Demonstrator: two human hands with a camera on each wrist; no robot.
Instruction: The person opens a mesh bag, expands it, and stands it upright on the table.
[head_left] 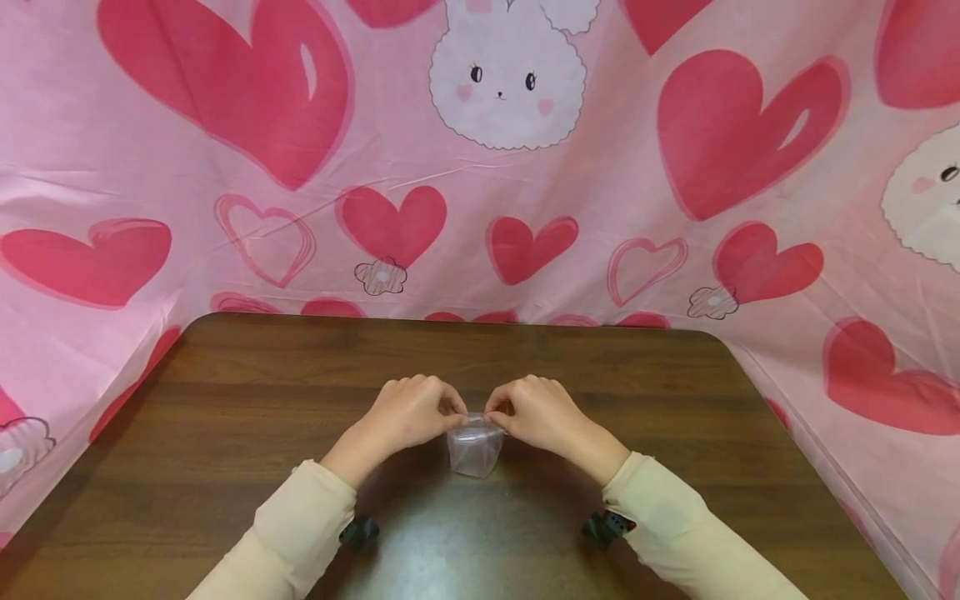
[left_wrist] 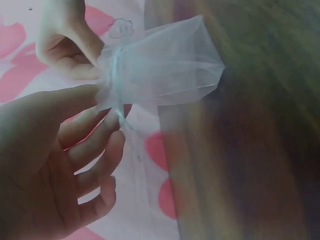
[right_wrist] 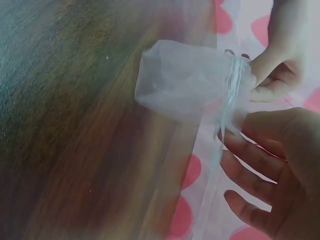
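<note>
Sleeves nearest me; my left hand (head_left: 408,410) and right hand (head_left: 534,411) each pinch the gathered neck of a sheer pouch (head_left: 474,448), mid-surface (head_left: 225,400), toward the near edge. Looks light, soft, snag-prone; best held by the drawstring (left_wrist: 118,75).

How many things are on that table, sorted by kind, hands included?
Sheer drawstring pouch: 1, pinched at its gathered top by both hands
Hands: 2, the left hand and the right hand
Wooden table: 1
Total: 4
</note>
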